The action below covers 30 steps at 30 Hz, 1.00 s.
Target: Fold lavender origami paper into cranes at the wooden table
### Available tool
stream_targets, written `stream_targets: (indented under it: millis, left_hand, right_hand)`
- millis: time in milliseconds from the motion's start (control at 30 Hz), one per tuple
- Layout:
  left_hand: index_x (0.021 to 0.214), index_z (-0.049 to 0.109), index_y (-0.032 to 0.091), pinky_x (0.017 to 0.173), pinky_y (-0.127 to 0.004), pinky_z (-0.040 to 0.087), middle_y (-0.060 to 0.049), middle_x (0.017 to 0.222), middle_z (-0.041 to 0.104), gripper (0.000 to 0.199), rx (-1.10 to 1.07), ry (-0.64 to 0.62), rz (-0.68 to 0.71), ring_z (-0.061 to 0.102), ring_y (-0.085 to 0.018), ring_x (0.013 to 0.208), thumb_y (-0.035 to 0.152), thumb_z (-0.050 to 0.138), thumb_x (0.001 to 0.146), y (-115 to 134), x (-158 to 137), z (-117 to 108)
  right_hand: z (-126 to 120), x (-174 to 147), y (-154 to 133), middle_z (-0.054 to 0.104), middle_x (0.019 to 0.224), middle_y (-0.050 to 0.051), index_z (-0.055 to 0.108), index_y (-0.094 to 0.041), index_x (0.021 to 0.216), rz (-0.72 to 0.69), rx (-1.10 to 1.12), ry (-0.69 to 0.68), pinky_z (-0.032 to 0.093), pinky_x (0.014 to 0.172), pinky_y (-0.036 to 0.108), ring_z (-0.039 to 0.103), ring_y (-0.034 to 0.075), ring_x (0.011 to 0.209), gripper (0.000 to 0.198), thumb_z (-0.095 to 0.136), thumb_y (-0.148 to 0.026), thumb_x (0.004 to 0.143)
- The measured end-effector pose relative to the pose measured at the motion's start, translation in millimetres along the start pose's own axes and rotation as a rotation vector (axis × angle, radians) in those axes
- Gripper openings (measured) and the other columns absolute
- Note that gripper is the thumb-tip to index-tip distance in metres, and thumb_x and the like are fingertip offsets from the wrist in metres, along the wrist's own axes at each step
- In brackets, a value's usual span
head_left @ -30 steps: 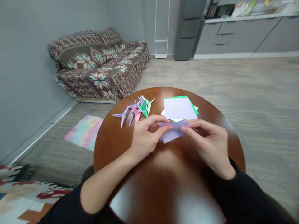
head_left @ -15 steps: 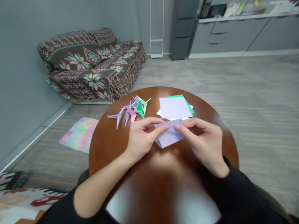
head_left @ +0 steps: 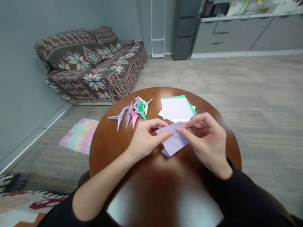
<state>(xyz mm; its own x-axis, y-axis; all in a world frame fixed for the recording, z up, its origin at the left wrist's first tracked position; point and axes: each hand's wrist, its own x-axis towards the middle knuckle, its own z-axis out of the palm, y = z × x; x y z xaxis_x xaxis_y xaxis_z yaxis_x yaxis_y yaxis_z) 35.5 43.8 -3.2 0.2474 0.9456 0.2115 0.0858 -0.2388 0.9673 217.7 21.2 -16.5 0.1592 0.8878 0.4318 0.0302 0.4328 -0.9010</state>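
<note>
A folded sheet of lilac origami paper (head_left: 174, 142) is held up between both hands above the near half of the round table. My left hand (head_left: 148, 136) pinches its left upper part, thumb on the front face and the other fingers behind. On the right upper edge, my right hand (head_left: 205, 135) grips it between thumb and curled fingers. A small folded flap shows at the paper's lower left corner. Beyond the hands lies a stack of square paper (head_left: 177, 107), lilac on top with green and white sheets beneath. Folded paper cranes (head_left: 133, 114) in lilac, pink and green cluster to its left.
The brown round table (head_left: 163, 186) has a glossy top. Past it stand a sofa (head_left: 94, 69) under a patterned cover, a pastel fluffy mat (head_left: 79, 135) on the floor, and grey kitchen cabinets (head_left: 236, 36) at the back right.
The lilac paper has turned and tilted, so more of its front face shows and its lower edge sits lower. My right fingers have shifted slightly upward; both hands keep their grip.
</note>
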Motion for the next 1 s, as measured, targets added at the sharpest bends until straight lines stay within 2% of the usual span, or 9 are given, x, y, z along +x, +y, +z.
stream_targets:
  millis: [100,233,433,533,667,800,1000]
  left_hand:
    - [0.085,0.080,0.015,0.059,-0.020,0.052,-0.003,0.080,0.079,0.014,0.032,-0.042,0.003,0.069,-0.014,0.068,0.026,0.084,0.076,-1,0,-2]
    - [0.084,0.081,0.015,0.061,-0.021,0.054,-0.003,0.080,0.080,0.013,0.044,0.021,0.058,0.071,-0.016,0.069,0.025,0.085,0.076,-1,-1,-1]
    - [0.084,0.081,0.016,0.062,-0.024,0.056,-0.005,0.080,0.080,0.017,0.083,0.128,0.085,0.070,-0.017,0.067,0.028,0.086,0.074,1,-1,0]
    - [0.088,0.080,0.015,0.065,-0.026,0.056,-0.005,0.081,0.079,0.019,0.068,0.065,0.070,0.070,-0.017,0.069,0.029,0.085,0.075,0,0,0]
    - [0.087,0.078,0.016,0.068,-0.026,0.054,-0.005,0.080,0.077,0.015,0.096,-0.063,0.049,0.068,-0.017,0.072,0.028,0.081,0.079,-3,0,0]
    - [0.086,0.076,0.016,0.066,-0.025,0.053,-0.003,0.075,0.074,0.012,0.076,-0.083,0.054,0.066,-0.015,0.068,0.027,0.080,0.082,-6,-2,-1]
    - [0.083,0.077,0.015,0.066,-0.026,0.055,-0.004,0.076,0.077,0.019,-0.010,-0.044,0.011,0.069,-0.016,0.067,0.028,0.086,0.074,-5,1,-1]
  right_hand:
    - [-2,-1,2,0.074,0.087,0.001,0.060,-0.024,0.094,-0.024,-0.043,-0.034,0.058,0.076,0.032,0.074,0.019,0.082,0.028,0.083,-0.020,0.080]
    - [-4,0,0,0.077,0.085,-0.001,0.058,-0.025,0.108,-0.002,-0.104,-0.169,0.055,0.080,0.034,0.074,0.020,0.083,0.031,0.078,-0.019,0.084]
    - [-8,7,-2,0.077,0.089,0.000,0.057,-0.024,0.109,0.053,-0.084,-0.306,0.054,0.073,0.031,0.073,0.018,0.080,0.032,0.075,-0.016,0.084]
    - [-10,9,0,0.077,0.087,0.000,0.059,-0.023,0.106,0.041,-0.057,-0.252,0.054,0.072,0.030,0.073,0.019,0.080,0.033,0.078,-0.016,0.081]
    - [-9,9,-2,0.075,0.080,-0.002,0.059,-0.023,0.104,0.084,-0.048,-0.225,0.052,0.061,0.026,0.070,0.016,0.070,0.036,0.081,-0.015,0.077]
    - [-6,7,-6,0.074,0.078,-0.003,0.061,-0.022,0.101,0.095,-0.022,-0.224,0.051,0.057,0.025,0.068,0.015,0.064,0.034,0.082,-0.016,0.076]
    - [-15,14,-3,0.075,0.083,0.000,0.064,-0.022,0.096,-0.025,-0.086,-0.097,0.056,0.079,0.033,0.072,0.018,0.077,0.031,0.085,-0.018,0.074]
